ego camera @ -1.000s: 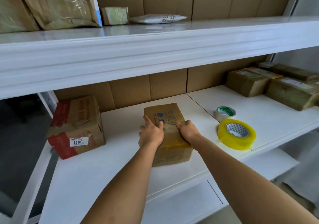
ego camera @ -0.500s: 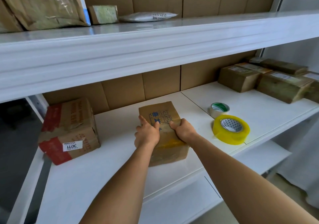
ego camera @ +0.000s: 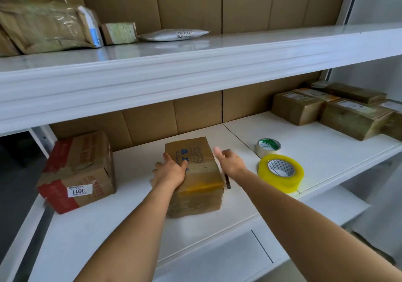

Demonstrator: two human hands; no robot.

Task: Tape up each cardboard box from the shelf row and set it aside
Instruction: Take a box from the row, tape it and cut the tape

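1. Small cardboard box (ego camera: 194, 177) sits on the white middle shelf (ego camera: 326, 151), near the front edge and roughly centred. A yellow tape band runs across the near part of its top.
2. Left hand (ego camera: 168, 171) rests on the box's left top edge. Thumb lies on the top face, the fingers (ego camera: 155, 174) curl down over the left side, gripping it.
3. Right hand (ego camera: 229, 160) is off the box, just beside its right edge. Fingers loosely spread, holding nothing.
4. Yellow tape roll (ego camera: 280, 173) lies flat on the shelf, right of the right hand. A smaller clear roll with a green core (ego camera: 269, 147) sits just behind it.
5. Thin dark stick-like item (ego camera: 227, 181) lies on the shelf against the box's right side; cannot tell what it is.
6. Larger box with red tape and a "3011" label (ego camera: 78, 171) stands at the shelf's left end, apart from the small box.
7. Cluster of taped boxes (ego camera: 339, 112) at the far right of the same shelf.
8. Upper shelf (ego camera: 195, 64) carries wrapped parcels (ego camera: 50, 27) and a white mailer bag (ego camera: 174, 35).
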